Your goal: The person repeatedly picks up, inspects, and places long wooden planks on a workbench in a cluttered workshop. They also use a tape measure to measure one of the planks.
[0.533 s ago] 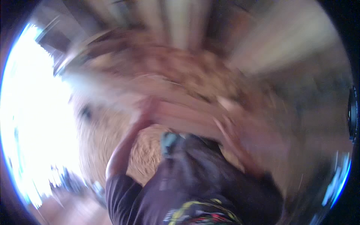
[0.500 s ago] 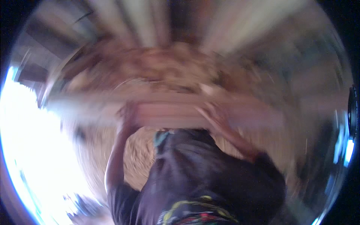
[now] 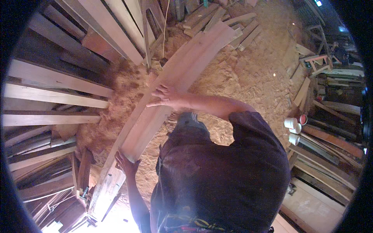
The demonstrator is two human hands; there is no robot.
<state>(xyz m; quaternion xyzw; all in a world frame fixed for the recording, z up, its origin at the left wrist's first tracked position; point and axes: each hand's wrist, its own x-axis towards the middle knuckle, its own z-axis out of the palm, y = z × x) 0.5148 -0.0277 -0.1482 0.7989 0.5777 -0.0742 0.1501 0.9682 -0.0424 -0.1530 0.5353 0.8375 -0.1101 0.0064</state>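
Stretching long, pinkish, the plank [image 3: 184, 68] bears left hand [image 3: 127, 163] and right hand [image 3: 166, 97], each grip spread.

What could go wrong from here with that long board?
The bare left hand and right hand rest on the long board, so splinters seem possible if either slides. Bare toes show close beside the board's edge and might be hit if it slips. The board's far end lies near wood pieces, so swinging it could knock them.
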